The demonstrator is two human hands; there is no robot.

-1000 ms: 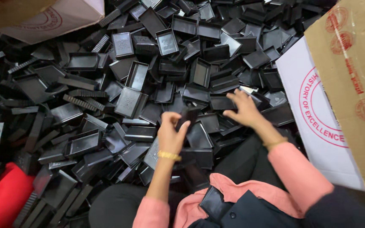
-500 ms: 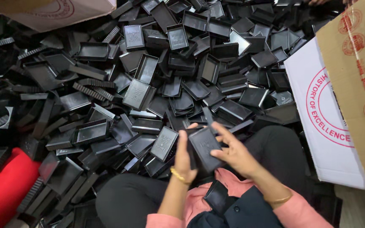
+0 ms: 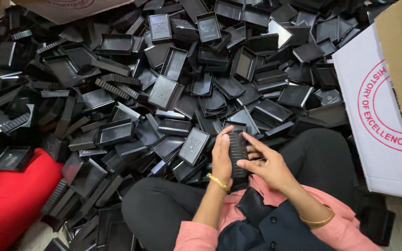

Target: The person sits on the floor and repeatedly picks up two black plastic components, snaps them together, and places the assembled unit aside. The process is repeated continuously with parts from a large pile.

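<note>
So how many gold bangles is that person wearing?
2: one bangle on the left wrist, one bangle on the right wrist. The pink sleeves may hide more.

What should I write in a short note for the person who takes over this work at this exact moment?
Left hand: holds the left side of a stack of black trays, standing edge-on over the lap.
Right hand: fingers press the same stack from the right.
Around: a big loose pile of black trays covers the floor ahead. A white carton stands at the right, a red bag at lower left.
Done: a few trays gathered into the held stack.
Left: nearly the whole pile remains loose.
</note>
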